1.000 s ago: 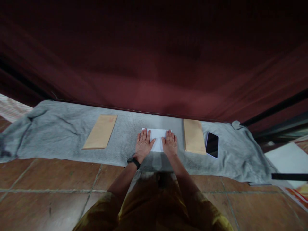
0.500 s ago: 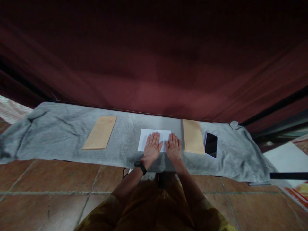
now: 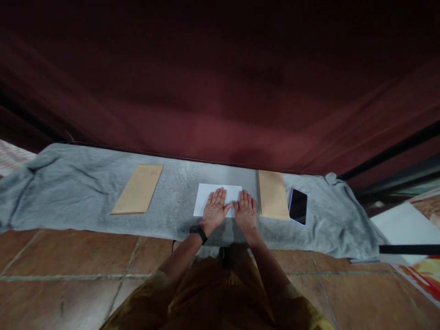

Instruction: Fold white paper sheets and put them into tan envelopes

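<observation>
A white sheet of paper (image 3: 203, 196) lies on the grey cloth in front of me, partly covered by both hands. My left hand (image 3: 214, 209) rests flat on its middle, fingers stretched out, with a dark watch (image 3: 199, 233) on the wrist. Flat over the paper's right end lies my right hand (image 3: 245, 211), its fingers also straight and pointing away from me. The two thumbs nearly meet. Just right of my right hand is a stack of brown envelopes (image 3: 274, 196). Another brown envelope (image 3: 138, 189) with faint red print lies farther left.
A phone (image 3: 298, 207) with a dark screen lies right of the envelope stack. Grey cloth (image 3: 85, 192) covers the long narrow surface. Behind it rises a dark red panel (image 3: 220, 133). Tiled floor (image 3: 68, 256) shows below, and white and coloured sheets (image 3: 409, 229) are at the far right.
The view has shifted slightly, so things appear a little farther left. Both hands stay flat on the paper, the thumbs now slightly closer together.
</observation>
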Motion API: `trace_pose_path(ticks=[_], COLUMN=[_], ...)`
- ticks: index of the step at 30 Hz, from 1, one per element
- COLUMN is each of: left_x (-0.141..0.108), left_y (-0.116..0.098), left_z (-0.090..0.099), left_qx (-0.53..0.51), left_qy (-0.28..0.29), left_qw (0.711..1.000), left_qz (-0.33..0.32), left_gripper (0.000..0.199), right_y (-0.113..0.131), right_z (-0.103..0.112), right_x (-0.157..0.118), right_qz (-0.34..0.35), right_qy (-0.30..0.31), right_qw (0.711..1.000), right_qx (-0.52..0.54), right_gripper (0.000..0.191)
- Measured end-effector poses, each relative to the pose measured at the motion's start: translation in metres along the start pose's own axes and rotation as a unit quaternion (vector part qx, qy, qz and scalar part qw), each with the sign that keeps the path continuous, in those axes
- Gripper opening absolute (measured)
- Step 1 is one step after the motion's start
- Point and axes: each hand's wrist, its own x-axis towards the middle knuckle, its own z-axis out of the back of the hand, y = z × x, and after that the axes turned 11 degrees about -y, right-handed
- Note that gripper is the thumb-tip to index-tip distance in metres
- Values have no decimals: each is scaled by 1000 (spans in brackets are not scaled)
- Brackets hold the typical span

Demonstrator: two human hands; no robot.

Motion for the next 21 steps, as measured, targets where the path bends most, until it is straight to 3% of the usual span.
trace_pose_path(ticks=[12, 21], left_x=[13, -5], left_y=[35, 47], left_z=[5, 12], left_qx=[44, 71], left_qy=[12, -16], left_qw=[996, 989], left_qz=[82, 128], left_gripper=[63, 67], right_y=[0, 1], right_z=[2, 1], right_x=[1, 0], right_qz=[-4, -9], right_qy=[0, 2], right_qw=[1000, 1000], right_qx=[-7, -12], right_gripper=[56, 56])
